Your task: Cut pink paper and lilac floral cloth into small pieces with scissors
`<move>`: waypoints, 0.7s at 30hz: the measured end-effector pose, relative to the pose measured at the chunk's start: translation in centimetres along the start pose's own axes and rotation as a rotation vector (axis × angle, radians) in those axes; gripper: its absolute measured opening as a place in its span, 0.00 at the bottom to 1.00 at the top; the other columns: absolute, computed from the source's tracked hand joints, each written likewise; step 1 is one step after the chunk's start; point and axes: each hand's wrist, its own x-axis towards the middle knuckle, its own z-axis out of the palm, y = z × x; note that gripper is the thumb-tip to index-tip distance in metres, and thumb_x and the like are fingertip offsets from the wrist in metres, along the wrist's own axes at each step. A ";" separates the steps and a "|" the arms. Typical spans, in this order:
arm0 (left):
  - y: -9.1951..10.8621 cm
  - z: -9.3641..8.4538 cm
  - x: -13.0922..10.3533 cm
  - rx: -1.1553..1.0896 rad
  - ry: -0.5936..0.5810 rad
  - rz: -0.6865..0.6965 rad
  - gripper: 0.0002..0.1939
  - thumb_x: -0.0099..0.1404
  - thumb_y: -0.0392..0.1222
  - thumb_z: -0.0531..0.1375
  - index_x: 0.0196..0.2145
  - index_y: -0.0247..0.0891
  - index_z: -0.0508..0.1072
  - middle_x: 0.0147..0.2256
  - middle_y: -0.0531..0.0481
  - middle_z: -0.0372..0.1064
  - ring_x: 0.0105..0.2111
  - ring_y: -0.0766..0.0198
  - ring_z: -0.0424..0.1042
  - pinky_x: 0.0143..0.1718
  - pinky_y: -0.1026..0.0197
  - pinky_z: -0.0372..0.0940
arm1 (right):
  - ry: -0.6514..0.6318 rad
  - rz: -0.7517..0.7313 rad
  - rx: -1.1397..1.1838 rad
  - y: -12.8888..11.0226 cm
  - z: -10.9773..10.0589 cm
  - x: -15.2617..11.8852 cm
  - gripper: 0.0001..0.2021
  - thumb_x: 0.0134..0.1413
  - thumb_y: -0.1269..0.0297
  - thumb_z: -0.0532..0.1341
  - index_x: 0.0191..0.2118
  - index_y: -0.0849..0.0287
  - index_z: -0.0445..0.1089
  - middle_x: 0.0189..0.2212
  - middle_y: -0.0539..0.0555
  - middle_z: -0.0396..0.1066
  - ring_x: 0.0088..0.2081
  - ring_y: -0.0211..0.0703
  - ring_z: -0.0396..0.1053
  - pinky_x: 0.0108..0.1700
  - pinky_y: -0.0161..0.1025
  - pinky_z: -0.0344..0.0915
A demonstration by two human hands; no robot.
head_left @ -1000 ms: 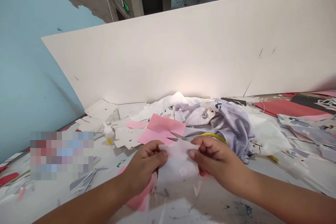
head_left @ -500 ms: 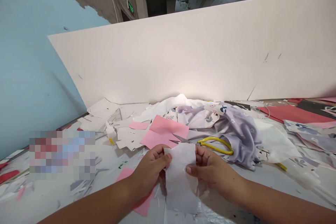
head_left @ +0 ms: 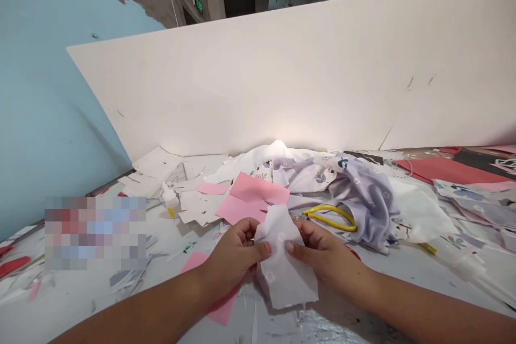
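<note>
Your pale piece (head_left: 288, 282) hides most of the scissors' (head_left: 331, 224) blades, mid-frame. Lower-left patch (head_left: 95, 234) pixelated, unreadable. Your forearms (head_left: 161, 298) get cropped.

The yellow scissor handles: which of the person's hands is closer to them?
Right. The right hand is just on the near side of the yellow handles; the left hand is farther left, across the pale piece both hold.
</note>
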 end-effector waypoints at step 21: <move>1.2 -1.8 0.7 0.274 0.234 0.236 0.12 0.55 0.45 0.59 0.28 0.40 0.57 0.23 0.59 0.55 0.21 0.73 0.57 0.19 0.71 0.56 | 0.185 0.028 -0.142 -2.3 -1.9 0.6 0.11 0.40 0.64 0.65 0.28 0.58 0.62 0.23 0.45 0.65 0.22 0.33 0.63 0.24 0.32 0.58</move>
